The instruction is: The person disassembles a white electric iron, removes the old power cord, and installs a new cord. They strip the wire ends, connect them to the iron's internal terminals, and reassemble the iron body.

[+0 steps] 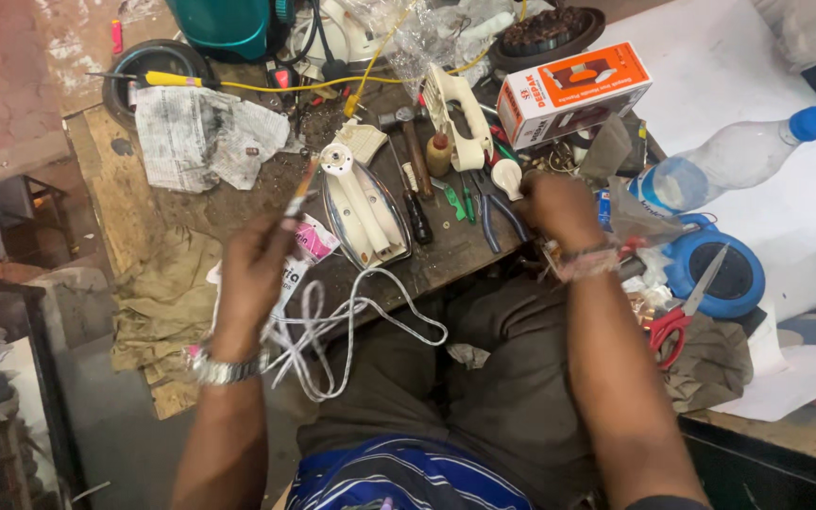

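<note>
While the left hand [255, 269] is raised above the bench edge, its fingers are closed around a thin tool with a pale, striped shaft [300, 195] that points up and away toward the clothes iron [363, 203]. The iron lies on the wooden worktable [125, 203] just beyond the tool's tip, white handle upward, and its white cord [351, 326] runs back in loose loops over the person's lap, passing under the left wrist, which wears a metal watch [224, 368]. The right hand [559, 210] is well apart to the right, knuckles up, resting among small parts at the table's edge; whether its fingers hold anything cannot be told from this angle.

Between the two hands lie blue-handled pliers [493, 222], a dark-handled screwdriver [416, 203] and a hammer [406, 132]. Behind them stand a detached white iron handle [460, 118] and an orange and white carton [573, 93]. To the right are a clear plastic bottle with a blue cap [734, 156], a blue round casing [722, 274] and red-handled scissors [677, 316]. A crumpled newspaper [200, 137] sits far left.
</note>
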